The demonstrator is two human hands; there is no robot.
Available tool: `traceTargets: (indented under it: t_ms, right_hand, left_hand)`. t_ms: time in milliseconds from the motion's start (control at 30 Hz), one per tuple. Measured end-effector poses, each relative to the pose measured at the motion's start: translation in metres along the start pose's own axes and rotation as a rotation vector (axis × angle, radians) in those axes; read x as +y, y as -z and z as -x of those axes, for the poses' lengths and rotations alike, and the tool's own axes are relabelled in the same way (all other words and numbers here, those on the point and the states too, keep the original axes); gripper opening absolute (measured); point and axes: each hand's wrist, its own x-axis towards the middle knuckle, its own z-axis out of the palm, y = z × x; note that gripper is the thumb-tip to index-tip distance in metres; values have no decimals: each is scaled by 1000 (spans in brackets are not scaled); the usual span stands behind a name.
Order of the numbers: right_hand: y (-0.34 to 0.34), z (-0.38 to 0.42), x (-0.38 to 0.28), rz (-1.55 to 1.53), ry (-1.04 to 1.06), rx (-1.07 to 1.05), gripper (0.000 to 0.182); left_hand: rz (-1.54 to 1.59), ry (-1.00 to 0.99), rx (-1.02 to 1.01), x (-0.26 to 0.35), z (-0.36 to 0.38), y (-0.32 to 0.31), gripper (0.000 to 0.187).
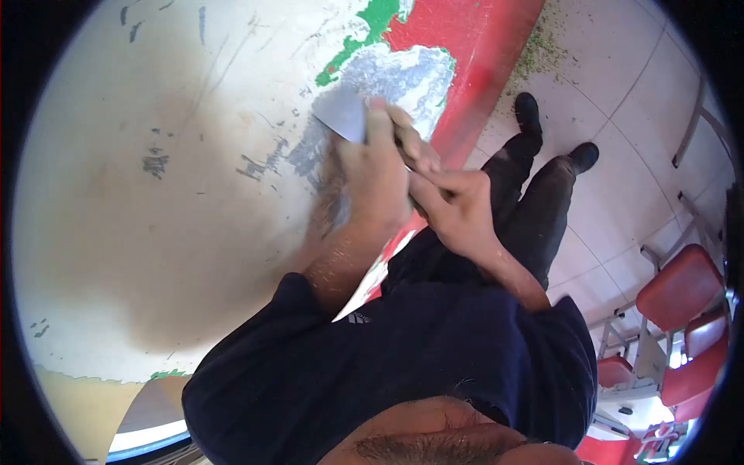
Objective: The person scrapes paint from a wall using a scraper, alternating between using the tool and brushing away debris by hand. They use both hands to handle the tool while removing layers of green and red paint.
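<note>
A putty knife [342,115] with a wide, flat metal blade lies against the painted wall [217,101]. Closest to the blade, my left hand [376,174] is closed around the tool, with a finger pressed along it. My right hand [457,205] grips farther back, on the handle, which the fingers mostly hide. Both hands are slightly blurred. Around the blade, a bare grey patch [399,74] shows where the coating is off, edged with green and white paint.
A red painted band [484,54] runs along the wall beside the grey patch. Green paint flakes [542,54] lie on the tiled floor [612,70] near my shoes. Several red-seated chairs [680,287] stand at the right. More grey scrape marks [155,163] dot the white paint.
</note>
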Motion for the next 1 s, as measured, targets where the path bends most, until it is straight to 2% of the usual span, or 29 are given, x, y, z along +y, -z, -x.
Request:
traceTargets:
  t_ms: [67, 100, 200, 233, 333, 367, 467, 500, 533, 633, 700, 867, 933, 967, 1000]
  right_hand:
    - [1, 8, 8, -50, -125, 15, 16]
    - [7, 1, 3, 22, -146, -28, 16]
    - [5, 0, 7, -154, -69, 23, 16]
    - [9, 5, -10, -137, -167, -6, 16]
    - [11, -6, 0, 30, -96, -22, 16]
    - [14, -13, 7, -22, -131, -39, 16]
    - [10, -3, 6, -177, -50, 23, 19]
    - [17, 2, 8, -80, -90, -48, 16]
    - [20, 0, 6, -116, -78, -109, 15]
    - [10, -19, -2, -71, -20, -64, 15]
    - [5, -26, -14, -92, 52, -17, 17]
    - [10, 3, 11, -138, -95, -43, 15]
    - [10, -11, -2, -153, -78, -35, 14]
    - [8, -8, 14, -133, -86, -20, 14]
    - [5, -5, 10, -156, -14, -12, 16]
  left_hand:
    - [17, 61, 20, -14, 3, 2, 31]
    - [59, 79, 42, -11, -4, -1, 31]
    - [87, 41, 30, -16, -3, -3, 31]
    - [90, 84, 42, -14, 2, -5, 32]
    - [73, 86, 24, -14, -8, -3, 34]
    - [101, 45, 58, -16, -10, -8, 34]
    - [95, 23, 38, -18, -3, -9, 33]
    - [117, 19, 19, -21, 1, -7, 32]
    - [82, 8, 35, -19, 3, -2, 32]
    - [77, -110, 6, -6, -9, -14, 30]
    - [52, -90, 6, 2, -6, -16, 30]
    - [42, 31, 26, -22, 1, 2, 33]
    - [60, 14, 33, -9, -2, 0, 33]
    - [94, -9, 48, -13, -3, 0, 33]
    - [125, -29, 48, -17, -6, -3, 33]
